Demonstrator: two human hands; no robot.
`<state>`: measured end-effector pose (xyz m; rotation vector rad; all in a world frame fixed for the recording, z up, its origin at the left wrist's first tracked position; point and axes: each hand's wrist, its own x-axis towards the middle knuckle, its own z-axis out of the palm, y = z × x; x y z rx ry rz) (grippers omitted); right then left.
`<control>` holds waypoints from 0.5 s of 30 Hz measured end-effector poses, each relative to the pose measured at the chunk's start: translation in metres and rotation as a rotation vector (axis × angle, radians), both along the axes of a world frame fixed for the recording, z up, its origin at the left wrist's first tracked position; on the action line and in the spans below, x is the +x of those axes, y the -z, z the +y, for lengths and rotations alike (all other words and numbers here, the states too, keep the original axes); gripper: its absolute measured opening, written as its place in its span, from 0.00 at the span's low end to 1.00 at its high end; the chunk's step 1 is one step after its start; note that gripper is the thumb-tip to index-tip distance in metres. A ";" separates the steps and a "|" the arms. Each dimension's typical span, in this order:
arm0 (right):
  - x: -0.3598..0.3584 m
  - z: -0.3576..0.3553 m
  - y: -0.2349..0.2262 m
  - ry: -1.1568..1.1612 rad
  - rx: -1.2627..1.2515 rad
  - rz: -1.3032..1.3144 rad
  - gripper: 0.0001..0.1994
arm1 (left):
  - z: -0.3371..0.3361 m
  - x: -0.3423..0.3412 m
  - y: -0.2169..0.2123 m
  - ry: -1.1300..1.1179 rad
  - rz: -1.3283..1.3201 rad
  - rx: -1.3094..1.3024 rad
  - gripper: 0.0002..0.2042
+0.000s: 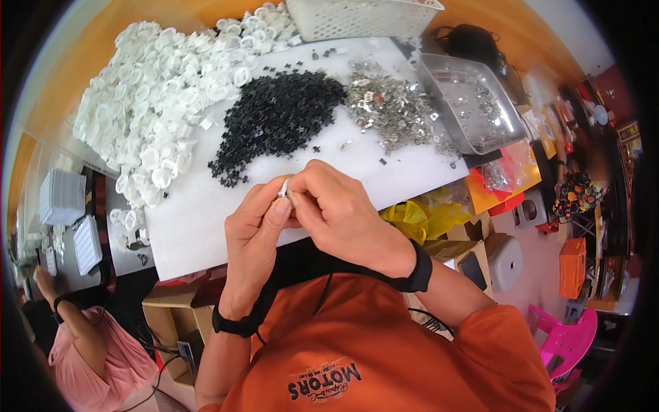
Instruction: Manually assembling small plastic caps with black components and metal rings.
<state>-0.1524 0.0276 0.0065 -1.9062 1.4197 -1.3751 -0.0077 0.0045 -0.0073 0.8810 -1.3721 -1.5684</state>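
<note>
My left hand (257, 220) and my right hand (336, 213) meet over the near edge of the white work surface (185, 226). Between their fingertips is a small white plastic part (283, 189), mostly covered by the fingers. The left thumb presses on it from the near side, while the right thumb and forefinger pinch it. Just beyond the hands lies a heap of small black plastic pieces (281, 110). To its left spreads a big pile of white round plastic parts (151, 96). Small shiny metal pieces (391, 106) are heaped to its right.
A white perforated basket (364, 19) stands at the far edge. Right of the metal heap is a clear tray (473, 103) with metal bits. Yellow plastic bags (422, 220) and cardboard boxes sit below the right edge. A person in pink (103, 350) works at the left.
</note>
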 end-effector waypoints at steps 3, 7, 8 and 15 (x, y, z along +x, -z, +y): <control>-0.001 0.000 -0.002 -0.009 -0.020 0.087 0.03 | 0.000 0.001 -0.003 0.023 0.017 0.023 0.13; 0.000 -0.003 0.002 -0.013 -0.023 0.086 0.03 | 0.000 0.004 0.002 0.025 0.023 0.016 0.14; 0.001 -0.003 0.003 -0.014 -0.024 0.086 0.03 | -0.001 0.005 0.004 0.026 -0.002 -0.002 0.14; 0.001 -0.003 -0.005 -0.022 0.028 0.069 0.04 | 0.002 0.006 0.001 0.005 -0.016 -0.002 0.14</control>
